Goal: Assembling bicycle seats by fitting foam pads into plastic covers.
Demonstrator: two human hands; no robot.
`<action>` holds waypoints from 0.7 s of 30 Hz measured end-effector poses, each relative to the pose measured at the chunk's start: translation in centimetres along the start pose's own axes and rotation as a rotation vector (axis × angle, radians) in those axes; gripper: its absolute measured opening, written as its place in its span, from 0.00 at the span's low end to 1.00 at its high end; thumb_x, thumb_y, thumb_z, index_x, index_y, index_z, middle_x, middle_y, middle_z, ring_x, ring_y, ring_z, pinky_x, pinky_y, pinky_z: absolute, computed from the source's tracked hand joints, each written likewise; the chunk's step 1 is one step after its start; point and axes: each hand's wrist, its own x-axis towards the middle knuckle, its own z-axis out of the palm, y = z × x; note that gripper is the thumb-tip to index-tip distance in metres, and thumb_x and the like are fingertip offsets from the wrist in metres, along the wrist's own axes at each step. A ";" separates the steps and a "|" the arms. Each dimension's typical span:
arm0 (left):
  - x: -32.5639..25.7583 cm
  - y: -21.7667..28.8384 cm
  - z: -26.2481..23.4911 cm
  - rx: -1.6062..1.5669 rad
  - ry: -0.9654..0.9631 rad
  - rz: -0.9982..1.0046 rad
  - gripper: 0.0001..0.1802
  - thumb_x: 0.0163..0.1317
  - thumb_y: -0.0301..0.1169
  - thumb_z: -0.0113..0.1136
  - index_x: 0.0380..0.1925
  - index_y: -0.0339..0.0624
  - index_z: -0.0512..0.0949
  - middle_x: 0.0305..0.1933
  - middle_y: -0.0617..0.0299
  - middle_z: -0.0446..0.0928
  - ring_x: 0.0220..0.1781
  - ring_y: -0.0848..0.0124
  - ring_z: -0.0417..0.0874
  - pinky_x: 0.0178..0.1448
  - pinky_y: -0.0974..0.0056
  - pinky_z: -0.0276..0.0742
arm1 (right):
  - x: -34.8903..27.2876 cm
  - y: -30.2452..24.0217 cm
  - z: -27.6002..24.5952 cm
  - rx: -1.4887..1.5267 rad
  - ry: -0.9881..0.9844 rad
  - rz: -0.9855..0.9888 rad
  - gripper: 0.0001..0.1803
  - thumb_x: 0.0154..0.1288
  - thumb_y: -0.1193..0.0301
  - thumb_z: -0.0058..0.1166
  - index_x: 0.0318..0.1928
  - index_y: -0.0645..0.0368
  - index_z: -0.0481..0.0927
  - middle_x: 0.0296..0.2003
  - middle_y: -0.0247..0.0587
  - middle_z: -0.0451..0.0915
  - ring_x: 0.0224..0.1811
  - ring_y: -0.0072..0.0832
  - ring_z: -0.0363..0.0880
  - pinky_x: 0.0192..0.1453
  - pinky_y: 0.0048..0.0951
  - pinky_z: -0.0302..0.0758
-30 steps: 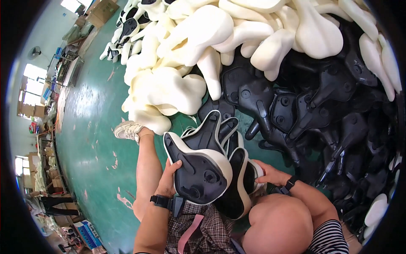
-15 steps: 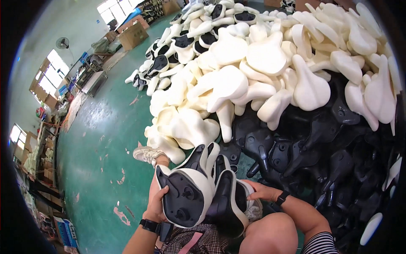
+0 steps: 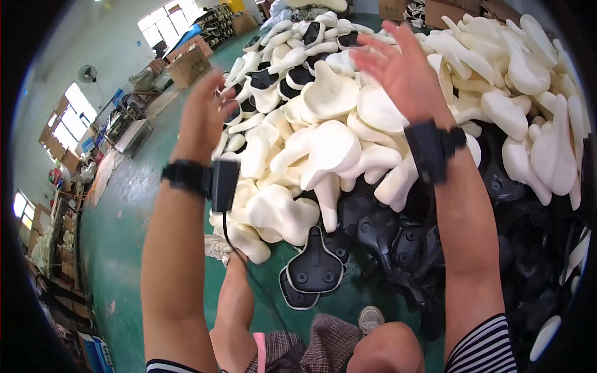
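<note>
Saddles [image 3: 315, 267], two: black undersides up, pale rims, one overlapping the other, on the green floor [image 3: 155, 248] between the person's feet. Left hand [image 3: 204, 112]: raised before the pile, fingers parted and blurred, no load visible. Right hand [image 3: 404, 78]: raised over the pile, fingers spread, bare. Hands well apart. Change: the saddles gripped half a second ago are out of both hands; where they lie cannot be told. Both hands therefore read as free. Beyond: cream pieces [image 3: 333, 146], heaped. Right: black shells [image 3: 373, 217], piled. Farther left: carton [image 3: 189, 65]; fan [image 3: 87, 73].
</note>
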 end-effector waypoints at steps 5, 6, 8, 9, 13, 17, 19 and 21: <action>-12.0 -16.2 -9.5 0.231 0.207 -0.620 0.17 0.59 0.39 0.60 0.44 0.42 0.75 0.35 0.65 0.75 0.36 0.73 0.75 0.41 0.70 0.74 | -18.1 8.6 -7.7 -0.267 0.085 0.818 0.21 0.69 0.64 0.52 0.56 0.63 0.70 0.35 0.39 0.79 0.33 0.23 0.79 0.39 0.26 0.78; -14.9 -19.8 -11.4 0.255 0.192 -0.739 0.17 0.57 0.39 0.61 0.43 0.42 0.75 0.35 0.65 0.74 0.34 0.74 0.74 0.39 0.72 0.73 | -22.4 10.6 -9.6 -0.340 0.089 0.967 0.18 0.68 0.65 0.54 0.53 0.61 0.73 0.34 0.36 0.78 0.33 0.22 0.78 0.37 0.25 0.78; -20.8 -26.2 -14.2 0.342 0.184 -1.052 0.20 0.55 0.42 0.63 0.43 0.42 0.76 0.36 0.64 0.74 0.35 0.71 0.73 0.38 0.68 0.71 | -31.1 14.9 -12.9 -0.335 0.143 1.199 0.17 0.66 0.62 0.56 0.50 0.59 0.75 0.35 0.34 0.78 0.34 0.22 0.78 0.39 0.25 0.78; -23.2 -28.7 -13.3 0.456 0.155 -1.082 0.21 0.54 0.43 0.63 0.44 0.42 0.76 0.38 0.62 0.73 0.36 0.69 0.73 0.38 0.65 0.71 | -34.8 16.5 -14.4 -0.393 0.168 1.311 0.22 0.65 0.59 0.57 0.53 0.60 0.74 0.39 0.37 0.77 0.39 0.24 0.77 0.41 0.25 0.77; -33.6 -36.0 -19.6 0.731 0.217 -1.191 0.37 0.52 0.41 0.64 0.60 0.41 0.64 0.52 0.52 0.72 0.51 0.57 0.74 0.47 0.50 0.73 | -39.0 22.5 -10.9 -0.363 0.167 1.411 0.44 0.62 0.51 0.59 0.70 0.58 0.53 0.49 0.43 0.77 0.45 0.29 0.75 0.44 0.29 0.75; -38.7 -38.7 -15.2 0.158 0.571 -1.235 0.45 0.46 0.31 0.66 0.65 0.34 0.58 0.60 0.42 0.69 0.52 0.52 0.79 0.47 0.50 0.79 | -40.4 26.6 -10.8 -0.398 0.151 1.330 0.46 0.62 0.53 0.60 0.71 0.56 0.50 0.44 0.43 0.79 0.40 0.27 0.76 0.38 0.28 0.74; -39.8 -38.4 -13.6 0.233 0.462 -1.371 0.31 0.48 0.30 0.65 0.55 0.36 0.70 0.50 0.47 0.76 0.44 0.58 0.82 0.39 0.55 0.81 | -40.9 27.1 -10.6 -0.393 0.211 1.336 0.43 0.63 0.58 0.60 0.71 0.53 0.50 0.39 0.41 0.79 0.34 0.27 0.78 0.33 0.28 0.75; -41.2 -37.0 -12.2 0.128 0.376 -1.518 0.18 0.54 0.31 0.62 0.45 0.36 0.76 0.37 0.53 0.81 0.34 0.63 0.84 0.35 0.61 0.82 | -40.2 26.2 -10.4 -0.342 0.314 1.320 0.39 0.65 0.65 0.58 0.71 0.51 0.51 0.32 0.40 0.79 0.27 0.28 0.79 0.29 0.29 0.78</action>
